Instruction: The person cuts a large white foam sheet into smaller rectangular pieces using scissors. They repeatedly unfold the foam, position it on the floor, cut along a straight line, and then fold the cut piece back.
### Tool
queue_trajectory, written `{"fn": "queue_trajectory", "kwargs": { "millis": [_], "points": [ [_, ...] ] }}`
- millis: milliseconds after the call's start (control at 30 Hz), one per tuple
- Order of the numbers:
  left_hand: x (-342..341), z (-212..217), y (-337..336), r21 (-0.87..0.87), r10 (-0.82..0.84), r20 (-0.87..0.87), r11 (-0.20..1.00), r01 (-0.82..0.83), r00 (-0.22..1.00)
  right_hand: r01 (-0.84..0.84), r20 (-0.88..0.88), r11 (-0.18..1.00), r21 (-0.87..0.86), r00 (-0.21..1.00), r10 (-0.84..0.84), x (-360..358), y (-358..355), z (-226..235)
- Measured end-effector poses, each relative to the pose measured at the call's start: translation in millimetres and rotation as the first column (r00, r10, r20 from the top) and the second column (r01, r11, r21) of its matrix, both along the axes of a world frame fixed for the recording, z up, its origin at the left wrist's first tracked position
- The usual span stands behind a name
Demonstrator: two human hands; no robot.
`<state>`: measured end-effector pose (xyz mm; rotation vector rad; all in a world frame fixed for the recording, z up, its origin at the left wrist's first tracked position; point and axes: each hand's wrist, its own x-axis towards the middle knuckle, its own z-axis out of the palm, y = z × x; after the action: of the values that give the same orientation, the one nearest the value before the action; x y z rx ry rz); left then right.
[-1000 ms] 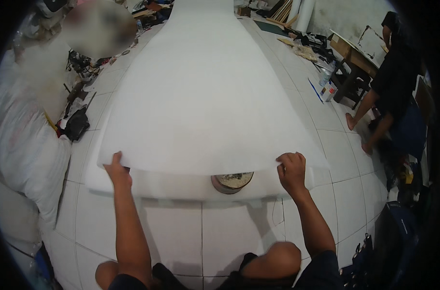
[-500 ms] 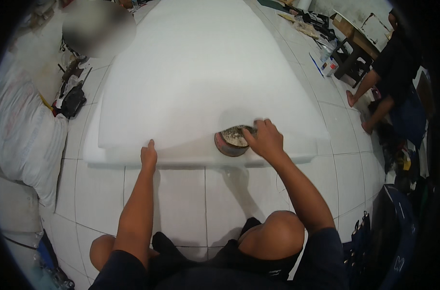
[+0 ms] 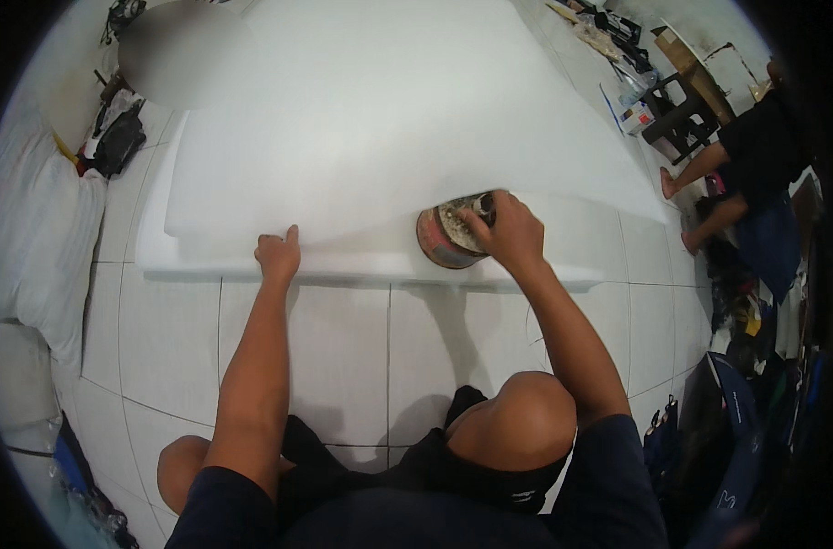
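Note:
A large white foam sheet [image 3: 343, 146] lies over a second white foam layer [image 3: 553, 233], which shows along the near side. My left hand [image 3: 277, 254] is closed at the top sheet's near edge, left of centre, its fingers curled round that edge. With my right hand [image 3: 515, 231] I grip the rim of a round, rusty tin can [image 3: 448, 249], thumb inside the opening. Pale, crusty material coats the inside of the can. The can stands tilted at the near edge of the foam, against the top sheet's raised edge. My right fingertips are partly hidden behind the rim.
White floor tiles [image 3: 334, 366] run round the foam. At the left are a bulging white sack [image 3: 41, 238] and a black bag [image 3: 119, 142]. To the right, another person's bare legs [image 3: 700, 174] show near a black stool [image 3: 677, 119]. A blurred patch covers the upper left.
The can has tipped in my right hand and shifted slightly right. The top sheet's near edge has risen beside it, baring more of the lower layer at right. The whole view has shifted.

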<state>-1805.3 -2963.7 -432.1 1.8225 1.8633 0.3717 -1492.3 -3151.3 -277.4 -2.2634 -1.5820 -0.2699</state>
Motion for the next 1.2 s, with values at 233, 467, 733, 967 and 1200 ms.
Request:
{"fn": "queue_trajectory", "kwargs": {
  "millis": [233,467,733,967,1200],
  "points": [
    [5,0,-2,-0.047,-0.03,-0.109,0.999,0.025,0.994,-0.063,-0.041,0.987,-0.147,0.998,0.057,14,15,-2],
    [7,-4,-4,0.031,-0.05,-0.137,0.998,0.054,0.989,-0.216,-0.112,0.976,-0.007,0.97,0.214,-13,-52,41],
    [-1,6,-8,0.171,-0.127,-0.15,0.973,0.152,0.981,-0.321,-0.254,0.94,-0.119,0.925,0.284,-49,-91,-8],
    [-11,15,-14,0.119,-0.099,-0.011,0.988,0.1,0.995,-0.38,-0.184,0.924,0.042,0.906,0.381,-56,-91,-65],
    [-17,4,-14,0.032,-0.09,-0.029,0.995,0.091,0.996,-0.235,-0.29,0.972,0.016,0.929,0.229,-50,-93,-83]
  ]
}}
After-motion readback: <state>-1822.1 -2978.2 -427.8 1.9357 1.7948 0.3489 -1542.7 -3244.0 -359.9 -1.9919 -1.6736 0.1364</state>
